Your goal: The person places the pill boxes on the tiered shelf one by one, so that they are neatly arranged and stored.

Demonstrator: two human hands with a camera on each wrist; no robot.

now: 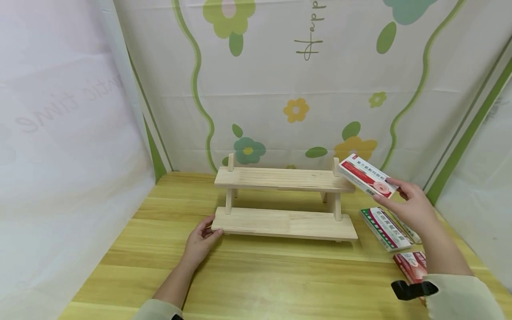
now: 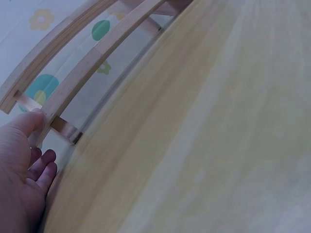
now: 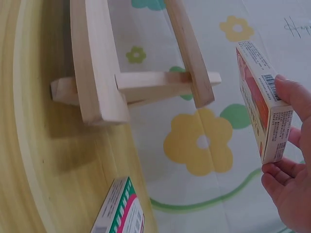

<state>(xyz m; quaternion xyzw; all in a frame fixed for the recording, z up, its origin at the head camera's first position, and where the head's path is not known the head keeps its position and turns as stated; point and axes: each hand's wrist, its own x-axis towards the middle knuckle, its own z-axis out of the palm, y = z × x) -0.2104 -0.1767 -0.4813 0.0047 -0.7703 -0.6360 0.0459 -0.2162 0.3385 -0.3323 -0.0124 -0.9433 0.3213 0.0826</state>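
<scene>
A two-tier wooden display shelf [image 1: 280, 222] stands on the table, one plank above and behind the other. At the left end of its lower plank, my left hand [image 1: 200, 240] holds the corner, the thumb [image 2: 33, 121] on the front edge and the other fingers around the end. My right hand [image 1: 412, 206] grips a white and red medicine box [image 1: 366, 175] by its near right end, thumb on one side and fingers on the other. The box is raised beside the upper plank's right end, tilted, its printed face showing in the head view.
Right of the shelf lie a green, white and magenta medicine box [image 1: 386, 229], a partly hidden pale box [image 1: 414, 234] and a red box [image 1: 412, 266], partly covered by the right forearm. A flower-printed curtain [image 1: 260, 80] hangs behind the wooden table [image 1: 280, 275].
</scene>
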